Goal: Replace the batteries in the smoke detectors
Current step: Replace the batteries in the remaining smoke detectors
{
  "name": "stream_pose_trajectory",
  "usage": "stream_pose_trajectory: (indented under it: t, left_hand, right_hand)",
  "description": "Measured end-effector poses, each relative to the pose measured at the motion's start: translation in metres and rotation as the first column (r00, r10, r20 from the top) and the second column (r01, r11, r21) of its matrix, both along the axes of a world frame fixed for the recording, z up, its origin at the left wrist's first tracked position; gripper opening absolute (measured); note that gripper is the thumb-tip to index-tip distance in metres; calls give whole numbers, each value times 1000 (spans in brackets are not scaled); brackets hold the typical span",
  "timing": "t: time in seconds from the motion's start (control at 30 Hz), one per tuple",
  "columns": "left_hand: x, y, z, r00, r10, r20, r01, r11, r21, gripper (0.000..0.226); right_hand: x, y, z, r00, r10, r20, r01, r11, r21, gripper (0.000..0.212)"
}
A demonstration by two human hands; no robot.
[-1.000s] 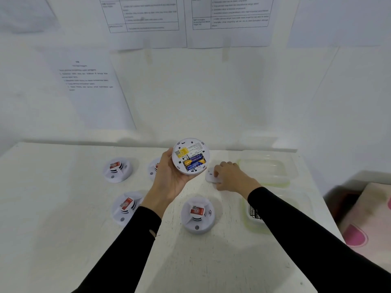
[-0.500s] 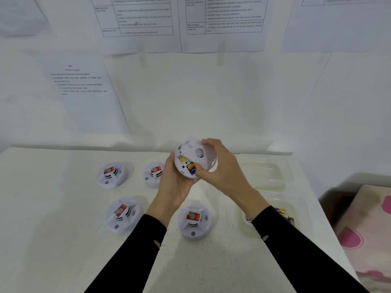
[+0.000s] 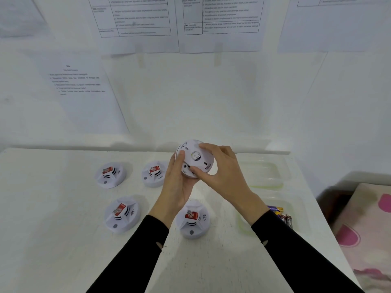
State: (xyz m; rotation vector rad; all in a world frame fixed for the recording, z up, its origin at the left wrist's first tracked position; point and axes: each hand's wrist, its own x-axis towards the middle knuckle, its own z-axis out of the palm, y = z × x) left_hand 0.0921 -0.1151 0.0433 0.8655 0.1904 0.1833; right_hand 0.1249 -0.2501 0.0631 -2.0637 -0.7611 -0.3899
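Between left grip (image 3: pixel 177 186) and right grip (image 3: pixel 222 172): detector (image 3: pixel 195 156)

Four are being kept on the table's (image 3: pixel 53 229) left half: far-left detector (image 3: pixel 111 175), far-right detector (image 3: pixel 154 174), near-left detector (image 3: pixel 122 214), near-right detector (image 3: pixel 192 219). A held detector (image 3: pixel 196 159) is being gripped above them between left hand (image 3: pixel 177 187) and right hand (image 3: pixel 222 170). At right, the far tray (image 3: pixel 262 174) is being kept behind the near tray (image 3: pixel 245 225), with batteries (image 3: pixel 283 216) in the latter.

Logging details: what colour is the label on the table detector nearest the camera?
Red label, with a pale mark; head view.

battery (image 3: pixel 289 222): likely "Eveready" | wall sheets (image 3: pixel 135 17): print illegible | detector stickers (image 3: pixel 191 215): illegible
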Motion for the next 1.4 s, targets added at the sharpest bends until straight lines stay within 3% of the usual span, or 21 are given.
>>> stream_pose_trajectory:
  t: [0.2, 0.33, 0.37, 0.43, 0.5, 0.57, 0.67, 0.9, 1.03, 1.17, 1.3, 1.4]
  left_hand:
    - [1, 1, -6, 999, 33, -29, -33, 999, 11, 57]
    - [1, 3, -6, 997, 73, -31, -73, 997, 1, 50]
    - [1, 3, -5, 996, 79, -33, -79, 997, 1, 49]
    - [1, 3, -4, 997, 69, -32, -69, 998, 7, 48]
    - [0, 2, -3, 999, 47, -20, -46, 999, 15, 48]
    - [-2, -1, -1, 999, 39, -13, -39, 999, 8, 49]
    - [-2, -2, 1, 999, 39, -11, -39, 999, -27, 52]
    - [-4, -3, 3, 999, 31, -33, -33, 999, -42, 60]
    - [-5, -6, 4, 1000, 15, -19, -17, 994, -106, 59]
    - [-8, -4, 5, 1000, -18, -5, 17, 989, -149, 52]
    - [-8, -8, 5, 1000, 5, -22, -8, 989, -151, 48]
    - [-4, -16, 4, 998, 60, -34, -64, 984, -164, 47]
  right_hand:
    - [1, -5, -1, 985, 111, -129, -111, 994, 3, 60]
    - [6, -8, -5, 972, 48, -230, 3, 977, 215, 29]
    - [8, -9, -4, 940, 48, -339, 55, 956, 288, 24]
    - [15, -11, -1, 785, 181, -592, 113, 899, 424, 24]
    - [22, -13, 0, 620, 353, -700, 133, 833, 538, 25]
    - [24, -14, 1, 533, 440, -723, 142, 796, 589, 27]
    - [24, -16, 1, 475, 477, -740, 132, 793, 595, 32]
    - [25, -21, -1, 475, 506, -720, 51, 801, 597, 28]
    - [26, -19, -2, 522, 454, -722, 74, 820, 568, 35]
    - [22, -18, -1, 510, 462, -726, 153, 782, 605, 35]
    - [19, -16, -3, 421, 531, -736, 272, 700, 660, 36]
    - [13, -7, -4, 325, 493, -807, 352, 729, 587, 25]
